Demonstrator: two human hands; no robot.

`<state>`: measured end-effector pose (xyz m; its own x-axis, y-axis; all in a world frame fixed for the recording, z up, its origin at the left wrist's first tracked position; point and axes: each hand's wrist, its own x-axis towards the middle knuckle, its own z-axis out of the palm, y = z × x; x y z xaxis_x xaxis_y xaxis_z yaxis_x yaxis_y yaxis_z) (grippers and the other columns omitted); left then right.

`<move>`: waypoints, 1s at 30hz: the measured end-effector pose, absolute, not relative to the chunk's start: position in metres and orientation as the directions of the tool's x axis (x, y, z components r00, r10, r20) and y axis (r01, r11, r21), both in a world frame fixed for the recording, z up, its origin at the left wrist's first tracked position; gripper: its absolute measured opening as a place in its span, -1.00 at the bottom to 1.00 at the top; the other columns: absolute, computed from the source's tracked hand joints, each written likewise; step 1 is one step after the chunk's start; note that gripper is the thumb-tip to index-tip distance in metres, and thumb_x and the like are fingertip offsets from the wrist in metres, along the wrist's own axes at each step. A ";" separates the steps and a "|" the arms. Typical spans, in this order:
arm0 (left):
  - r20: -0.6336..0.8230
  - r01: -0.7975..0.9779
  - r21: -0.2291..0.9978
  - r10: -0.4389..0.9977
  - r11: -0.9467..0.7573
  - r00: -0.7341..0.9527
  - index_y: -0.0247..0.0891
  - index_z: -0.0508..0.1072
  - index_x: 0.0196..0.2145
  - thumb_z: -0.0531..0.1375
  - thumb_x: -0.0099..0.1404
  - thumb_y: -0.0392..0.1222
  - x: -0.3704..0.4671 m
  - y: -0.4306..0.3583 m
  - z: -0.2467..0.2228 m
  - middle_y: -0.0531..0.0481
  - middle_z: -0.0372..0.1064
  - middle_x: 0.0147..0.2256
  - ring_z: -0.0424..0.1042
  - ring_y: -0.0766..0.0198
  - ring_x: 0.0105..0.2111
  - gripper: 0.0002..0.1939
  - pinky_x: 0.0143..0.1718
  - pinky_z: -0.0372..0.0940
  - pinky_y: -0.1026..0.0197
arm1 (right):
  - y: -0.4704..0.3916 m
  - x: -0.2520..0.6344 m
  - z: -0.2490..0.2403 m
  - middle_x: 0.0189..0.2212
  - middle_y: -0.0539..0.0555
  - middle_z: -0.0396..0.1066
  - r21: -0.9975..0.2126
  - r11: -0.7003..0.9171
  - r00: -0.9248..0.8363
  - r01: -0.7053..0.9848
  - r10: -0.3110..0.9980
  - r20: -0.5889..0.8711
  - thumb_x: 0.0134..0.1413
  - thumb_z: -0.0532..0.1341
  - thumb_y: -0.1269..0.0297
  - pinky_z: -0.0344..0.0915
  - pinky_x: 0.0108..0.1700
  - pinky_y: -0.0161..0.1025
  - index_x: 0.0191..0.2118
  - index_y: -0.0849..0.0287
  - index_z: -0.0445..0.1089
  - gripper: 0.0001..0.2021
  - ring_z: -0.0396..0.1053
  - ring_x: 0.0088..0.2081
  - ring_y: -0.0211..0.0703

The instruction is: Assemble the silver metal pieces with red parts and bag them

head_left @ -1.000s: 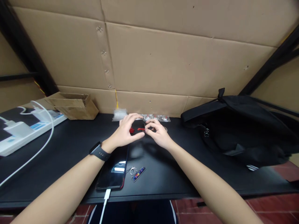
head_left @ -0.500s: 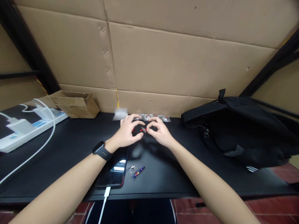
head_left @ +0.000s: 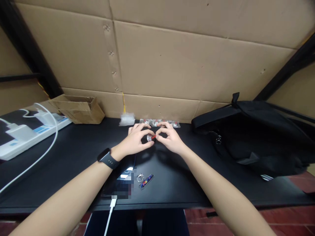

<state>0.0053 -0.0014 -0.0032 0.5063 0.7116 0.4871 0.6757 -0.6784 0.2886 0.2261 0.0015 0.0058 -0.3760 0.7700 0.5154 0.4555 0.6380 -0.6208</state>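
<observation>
My left hand [head_left: 136, 140], with a dark watch [head_left: 107, 158] on its wrist, curls thumb and fingers around a small round clear-and-silver piece [head_left: 149, 138]. From that piece a small red strip [head_left: 154, 136] points right, and my right hand [head_left: 170, 139] pinches its end between thumb and forefinger. What exactly the round piece is, I cannot make out. Just beyond my fingers lie several similar round pieces in clear packets [head_left: 156, 122], partly hidden by my right hand. Nearer me is a key ring [head_left: 140, 178] with a colourful charm [head_left: 146, 181].
A phone [head_left: 118, 183] on a white cable lies under my left forearm. To the left are a white power strip [head_left: 14, 147] and an open cardboard box [head_left: 82, 111]. Clear plastic sleeves [head_left: 127, 119] lie at the back; a black bag [head_left: 261, 137] fills the right side.
The round piece has turned and now shows its face more within my left fingers. My hands stay close together, with my right fingers still on the red strip.
</observation>
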 end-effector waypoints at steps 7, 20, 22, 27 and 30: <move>0.473 0.665 0.360 0.742 -0.655 0.475 -0.05 0.47 0.04 0.07 0.46 -0.02 -0.020 0.019 0.004 -0.06 0.35 0.12 0.26 0.02 0.15 -0.70 0.15 0.13 -0.10 | 0.003 0.232 0.006 0.08 0.11 0.31 -0.450 0.644 -0.449 0.619 0.760 0.469 0.09 0.30 0.33 0.14 0.24 0.10 -0.39 0.09 0.50 -0.95 0.22 0.15 0.07; 0.351 0.801 0.235 0.817 -0.550 0.458 -0.05 0.63 -0.32 0.37 0.18 -0.11 -0.048 0.044 -0.014 -0.02 0.43 -0.10 0.27 -0.03 0.01 -0.92 0.02 0.08 -0.05 | 0.011 0.245 -0.001 0.10 0.15 0.29 -0.351 0.619 -0.554 0.703 0.786 0.275 0.05 0.33 0.31 0.19 0.16 0.15 -0.41 0.12 0.48 -0.94 0.19 0.17 0.13; 0.357 0.805 0.229 0.816 -0.548 0.454 -0.06 0.63 -0.32 0.37 0.18 -0.12 -0.048 0.045 -0.015 -0.02 0.43 -0.09 0.27 -0.03 0.02 -0.92 0.00 0.08 -0.04 | 0.011 0.245 -0.001 0.09 0.14 0.30 -0.358 0.619 -0.560 0.699 0.785 0.263 0.07 0.32 0.31 0.19 0.16 0.14 -0.39 0.11 0.49 -0.95 0.21 0.16 0.11; 0.356 0.801 0.223 0.811 -0.556 0.464 -0.05 0.62 -0.32 0.36 0.19 -0.15 -0.049 0.045 -0.017 -0.01 0.44 -0.09 0.26 -0.03 0.03 -0.93 -0.03 0.07 -0.02 | 0.011 0.252 0.008 0.05 0.13 0.34 -0.343 0.664 -0.633 0.664 0.744 0.214 0.06 0.35 0.25 0.17 0.18 0.14 -0.29 0.07 0.50 -0.91 0.24 0.13 0.10; 0.357 0.800 0.226 0.811 -0.556 0.463 -0.05 0.62 -0.33 0.34 0.21 -0.16 -0.048 0.044 -0.018 -0.02 0.44 -0.10 0.25 -0.03 0.03 -0.95 -0.02 0.06 -0.02 | 0.016 0.266 0.016 0.04 0.12 0.36 -0.336 0.675 -0.654 0.657 0.732 0.191 0.01 0.38 0.23 0.21 0.17 0.09 -0.07 0.03 0.46 -0.68 0.28 0.11 0.08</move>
<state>-0.0480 0.0444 -0.0182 0.4627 0.8113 0.3573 0.7998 -0.5559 0.2264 0.2661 0.0164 0.0156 -0.6542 0.7317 0.1912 0.6567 0.6750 -0.3363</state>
